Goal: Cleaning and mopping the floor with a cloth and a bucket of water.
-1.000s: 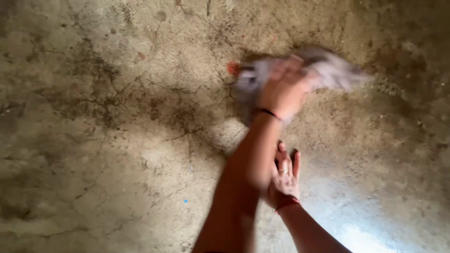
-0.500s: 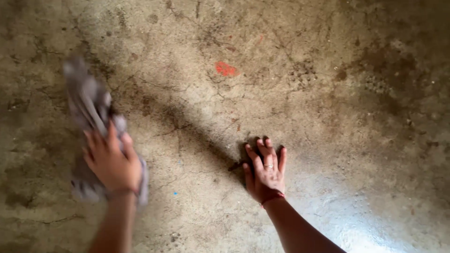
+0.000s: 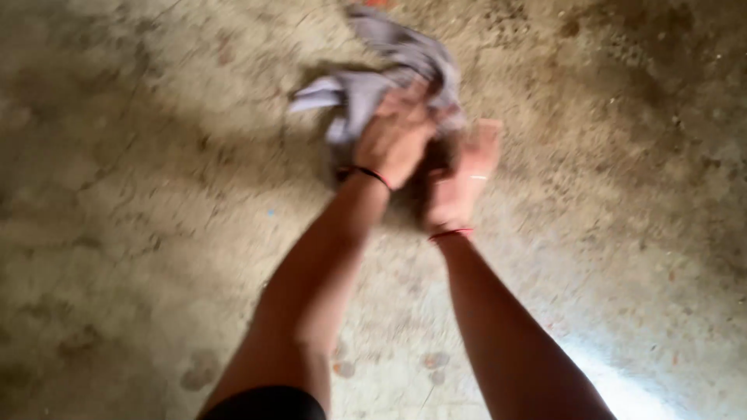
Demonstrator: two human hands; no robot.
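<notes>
My left hand (image 3: 395,138) presses a crumpled grey cloth (image 3: 389,74) against the rough concrete floor (image 3: 140,202), gripping its near end. The cloth spreads away from the hand toward the top of the view. My right hand (image 3: 463,179) lies flat on the floor right beside the left one, fingers together, palm down, holding nothing. It wears a ring and a red thread at the wrist; a dark band circles the left wrist. The picture is blurred by motion.
The floor is stained, cracked concrete with dark patches. A bright wet-looking sheen (image 3: 622,389) shows at the lower right. A bit of red paint mark (image 3: 379,3) sits at the top edge behind the cloth.
My left hand swept the cloth from the far left back to the centre, next to my right hand. The view shifted so the right hand sits higher in the picture.
</notes>
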